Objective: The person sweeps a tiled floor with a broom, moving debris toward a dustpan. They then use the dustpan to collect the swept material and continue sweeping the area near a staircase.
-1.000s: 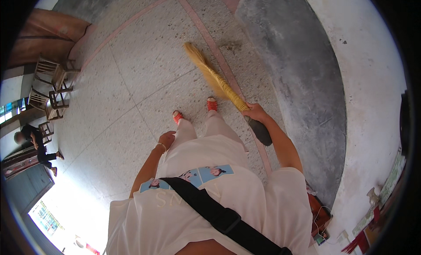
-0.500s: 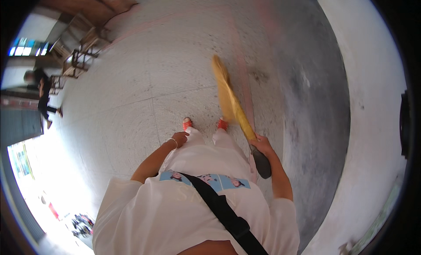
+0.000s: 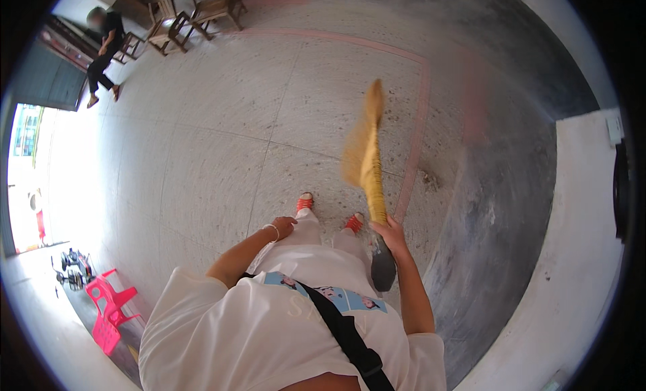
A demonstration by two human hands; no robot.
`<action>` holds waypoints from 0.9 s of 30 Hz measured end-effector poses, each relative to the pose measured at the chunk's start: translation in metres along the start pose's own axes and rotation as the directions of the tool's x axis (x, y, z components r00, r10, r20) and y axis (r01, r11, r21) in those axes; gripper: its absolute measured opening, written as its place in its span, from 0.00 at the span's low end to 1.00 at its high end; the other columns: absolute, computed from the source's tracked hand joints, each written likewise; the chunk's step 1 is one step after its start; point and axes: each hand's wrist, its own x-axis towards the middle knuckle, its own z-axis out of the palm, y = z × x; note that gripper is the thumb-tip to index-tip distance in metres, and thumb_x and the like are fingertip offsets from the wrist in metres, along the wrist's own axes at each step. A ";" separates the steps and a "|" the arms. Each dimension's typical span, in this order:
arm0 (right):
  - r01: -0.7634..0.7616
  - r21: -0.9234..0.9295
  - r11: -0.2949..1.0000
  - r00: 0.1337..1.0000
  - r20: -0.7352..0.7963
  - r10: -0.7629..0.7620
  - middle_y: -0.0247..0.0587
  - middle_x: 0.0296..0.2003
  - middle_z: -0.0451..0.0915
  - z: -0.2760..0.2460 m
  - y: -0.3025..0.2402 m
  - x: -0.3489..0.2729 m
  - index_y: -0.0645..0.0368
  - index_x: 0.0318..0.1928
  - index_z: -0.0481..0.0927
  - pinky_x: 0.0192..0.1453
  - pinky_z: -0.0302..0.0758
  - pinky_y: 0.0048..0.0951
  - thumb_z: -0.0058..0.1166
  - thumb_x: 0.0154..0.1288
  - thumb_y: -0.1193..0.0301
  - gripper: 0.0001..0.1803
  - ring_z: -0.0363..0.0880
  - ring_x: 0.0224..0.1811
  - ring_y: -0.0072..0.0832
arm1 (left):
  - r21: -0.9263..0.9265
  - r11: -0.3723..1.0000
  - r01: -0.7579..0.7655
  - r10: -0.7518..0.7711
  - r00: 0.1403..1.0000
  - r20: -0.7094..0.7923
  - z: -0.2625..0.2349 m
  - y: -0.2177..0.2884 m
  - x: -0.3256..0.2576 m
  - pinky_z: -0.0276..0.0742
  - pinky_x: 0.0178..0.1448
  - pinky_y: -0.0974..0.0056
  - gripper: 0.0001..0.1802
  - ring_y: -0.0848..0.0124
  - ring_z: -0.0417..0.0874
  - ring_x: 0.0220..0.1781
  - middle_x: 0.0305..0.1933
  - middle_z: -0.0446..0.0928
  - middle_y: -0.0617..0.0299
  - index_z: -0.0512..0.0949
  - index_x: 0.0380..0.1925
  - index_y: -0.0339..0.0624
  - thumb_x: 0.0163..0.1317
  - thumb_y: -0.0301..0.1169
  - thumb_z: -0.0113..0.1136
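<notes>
The speckled floor [image 3: 202, 142] spreads wide. The yellow broom [image 3: 367, 155] sweeps out toward twelve o'clock of the feet, bristles blurred. The right hand [image 3: 390, 231] is closed around its handle; a low, even stroke would serve best. The left hand [image 3: 284, 226] rests loosely curled, empty, at the thigh.

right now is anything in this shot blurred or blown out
Head view: the straw broom is smeared by motion blur at its bristle end, while the right hand gripping its handle stays fairly sharp. The doorway at the left edge is blown out white. Fisheye bends the floor's pink line, and a black rim frames the picture.
</notes>
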 end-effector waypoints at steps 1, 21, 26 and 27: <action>0.001 -0.042 0.999 0.998 0.058 0.002 0.34 0.35 0.77 0.018 -0.007 0.012 0.62 0.50 0.71 0.33 0.73 0.23 0.61 0.46 0.71 0.27 0.74 0.29 0.20 | 0.004 0.999 0.035 -0.035 0.999 0.005 -0.006 -0.003 -0.004 0.69 0.53 0.58 0.16 0.55 0.76 0.45 0.41 0.77 0.50 0.77 0.41 0.50 0.52 0.31 0.46; -0.126 -0.212 0.969 0.984 -0.153 0.095 0.36 0.23 0.76 0.052 0.011 0.163 0.64 0.40 0.77 0.22 0.72 0.25 0.60 0.48 0.70 0.17 0.74 0.19 0.24 | -0.010 0.993 0.121 -0.121 0.987 -0.105 -0.109 -0.123 -0.022 0.71 0.50 0.58 0.16 0.57 0.77 0.44 0.38 0.78 0.50 0.76 0.42 0.49 0.54 0.31 0.47; 0.151 -0.375 0.915 0.946 -0.213 -0.243 0.33 0.22 0.74 0.102 -0.023 0.178 0.63 0.34 0.78 0.18 0.69 0.26 0.59 0.47 0.72 0.12 0.71 0.16 0.22 | 0.081 0.997 -0.017 0.020 0.999 -0.042 -0.109 -0.126 -0.012 0.69 0.53 0.60 0.17 0.58 0.76 0.47 0.41 0.77 0.52 0.76 0.44 0.49 0.52 0.31 0.48; 0.160 -0.357 0.920 0.960 -0.160 -0.229 0.33 0.22 0.74 0.118 -0.044 0.170 0.64 0.35 0.78 0.18 0.69 0.26 0.59 0.47 0.72 0.13 0.71 0.16 0.22 | 0.107 0.993 -0.051 0.053 0.998 -0.017 -0.101 -0.131 -0.007 0.69 0.54 0.60 0.17 0.58 0.76 0.47 0.42 0.77 0.52 0.76 0.44 0.50 0.52 0.31 0.49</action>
